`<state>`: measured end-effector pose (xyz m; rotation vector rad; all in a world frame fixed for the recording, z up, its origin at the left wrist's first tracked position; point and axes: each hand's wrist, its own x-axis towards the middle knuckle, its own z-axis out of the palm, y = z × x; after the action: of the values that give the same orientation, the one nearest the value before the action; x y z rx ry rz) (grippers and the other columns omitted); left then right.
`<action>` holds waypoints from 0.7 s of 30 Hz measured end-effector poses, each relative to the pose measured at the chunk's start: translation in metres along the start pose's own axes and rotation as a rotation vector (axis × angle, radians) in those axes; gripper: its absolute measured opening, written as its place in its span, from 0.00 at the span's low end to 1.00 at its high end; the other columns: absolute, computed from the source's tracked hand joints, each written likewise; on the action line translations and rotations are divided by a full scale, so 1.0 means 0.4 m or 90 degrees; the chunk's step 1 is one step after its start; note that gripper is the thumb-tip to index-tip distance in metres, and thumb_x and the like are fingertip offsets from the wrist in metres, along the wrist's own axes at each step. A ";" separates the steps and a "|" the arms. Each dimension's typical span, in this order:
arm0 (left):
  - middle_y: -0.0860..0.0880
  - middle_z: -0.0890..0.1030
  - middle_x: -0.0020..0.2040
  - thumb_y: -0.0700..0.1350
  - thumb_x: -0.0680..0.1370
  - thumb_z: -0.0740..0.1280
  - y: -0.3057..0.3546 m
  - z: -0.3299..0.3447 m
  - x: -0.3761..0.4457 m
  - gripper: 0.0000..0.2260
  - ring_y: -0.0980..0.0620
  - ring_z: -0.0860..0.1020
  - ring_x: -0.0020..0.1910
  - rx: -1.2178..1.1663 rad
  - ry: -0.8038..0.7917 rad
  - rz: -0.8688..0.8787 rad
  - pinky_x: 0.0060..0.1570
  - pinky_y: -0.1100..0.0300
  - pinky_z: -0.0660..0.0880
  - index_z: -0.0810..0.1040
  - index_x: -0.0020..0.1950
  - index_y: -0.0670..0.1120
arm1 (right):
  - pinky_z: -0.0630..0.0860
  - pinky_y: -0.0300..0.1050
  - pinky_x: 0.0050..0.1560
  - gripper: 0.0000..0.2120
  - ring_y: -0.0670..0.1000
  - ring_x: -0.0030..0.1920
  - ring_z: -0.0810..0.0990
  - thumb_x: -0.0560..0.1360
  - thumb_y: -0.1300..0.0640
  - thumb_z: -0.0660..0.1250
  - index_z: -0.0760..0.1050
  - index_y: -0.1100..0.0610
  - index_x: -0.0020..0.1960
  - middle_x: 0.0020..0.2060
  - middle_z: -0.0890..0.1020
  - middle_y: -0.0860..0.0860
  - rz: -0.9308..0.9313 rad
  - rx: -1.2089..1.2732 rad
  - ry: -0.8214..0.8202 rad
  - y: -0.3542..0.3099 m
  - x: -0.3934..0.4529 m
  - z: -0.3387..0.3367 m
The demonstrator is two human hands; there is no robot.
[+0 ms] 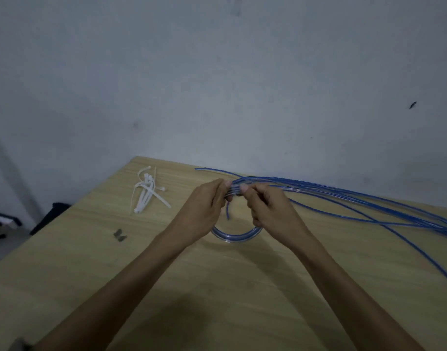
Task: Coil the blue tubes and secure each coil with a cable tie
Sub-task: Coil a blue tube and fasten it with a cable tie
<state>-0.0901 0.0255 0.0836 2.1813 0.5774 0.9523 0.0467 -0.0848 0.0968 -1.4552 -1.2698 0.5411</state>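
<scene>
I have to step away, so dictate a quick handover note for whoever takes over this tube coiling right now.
Left hand: grip pinching the top of the blue coil, fingers curled round the loops.
Right hand: grip pinching the same bundle, right beside the left.
The coil hangs under both hands, its lower arc at the wooden table. The loose blue tubes trail off to the right across the table.
The white cable ties lie in a pile to the left, untouched.
Done: one small coil formed.
Left: tie this coil, since no tie is on it yet, then coil and tie the rest.
</scene>
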 end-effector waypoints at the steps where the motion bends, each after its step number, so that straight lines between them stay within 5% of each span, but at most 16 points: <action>1: 0.55 0.73 0.30 0.54 0.83 0.54 -0.010 -0.013 -0.011 0.16 0.59 0.70 0.29 0.001 0.004 -0.009 0.34 0.59 0.66 0.72 0.37 0.54 | 0.68 0.48 0.26 0.19 0.46 0.26 0.66 0.83 0.49 0.61 0.74 0.65 0.46 0.28 0.66 0.46 -0.015 -0.044 -0.018 0.004 0.007 0.018; 4: 0.57 0.72 0.29 0.53 0.85 0.54 -0.057 -0.054 -0.043 0.17 0.60 0.69 0.29 0.001 0.002 -0.044 0.33 0.59 0.65 0.72 0.38 0.55 | 0.79 0.59 0.30 0.16 0.46 0.23 0.72 0.84 0.50 0.59 0.74 0.56 0.41 0.25 0.70 0.43 -0.017 -0.099 -0.081 0.008 0.033 0.069; 7: 0.56 0.71 0.31 0.54 0.85 0.52 -0.108 -0.096 -0.083 0.17 0.59 0.69 0.29 0.012 -0.012 -0.065 0.32 0.56 0.66 0.76 0.44 0.53 | 0.81 0.57 0.32 0.17 0.47 0.24 0.71 0.85 0.52 0.58 0.72 0.59 0.40 0.28 0.68 0.47 0.000 -0.079 -0.143 0.011 0.058 0.126; 11: 0.54 0.73 0.33 0.58 0.83 0.50 -0.154 -0.149 -0.128 0.19 0.51 0.74 0.32 0.039 -0.055 -0.091 0.36 0.51 0.72 0.77 0.53 0.51 | 0.77 0.49 0.33 0.17 0.45 0.25 0.69 0.85 0.50 0.59 0.72 0.58 0.41 0.27 0.67 0.43 0.052 -0.024 -0.173 0.032 0.095 0.194; 17: 0.49 0.71 0.33 0.51 0.86 0.51 -0.192 -0.209 -0.131 0.18 0.52 0.71 0.33 -0.063 -0.070 -0.182 0.36 0.60 0.70 0.73 0.42 0.46 | 0.67 0.39 0.29 0.16 0.44 0.26 0.63 0.85 0.50 0.58 0.72 0.58 0.43 0.26 0.65 0.41 0.107 0.084 -0.208 0.046 0.137 0.277; 21: 0.48 0.76 0.33 0.55 0.85 0.51 -0.223 -0.240 -0.128 0.16 0.51 0.74 0.31 0.074 -0.062 -0.162 0.33 0.60 0.71 0.76 0.56 0.50 | 0.64 0.40 0.28 0.16 0.45 0.27 0.62 0.85 0.51 0.59 0.76 0.60 0.45 0.26 0.65 0.44 0.115 0.100 -0.196 0.050 0.166 0.319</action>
<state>-0.2069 0.0927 0.0431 2.1760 0.8589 0.6890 -0.0320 0.0308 0.0578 -1.3967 -1.3049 0.9950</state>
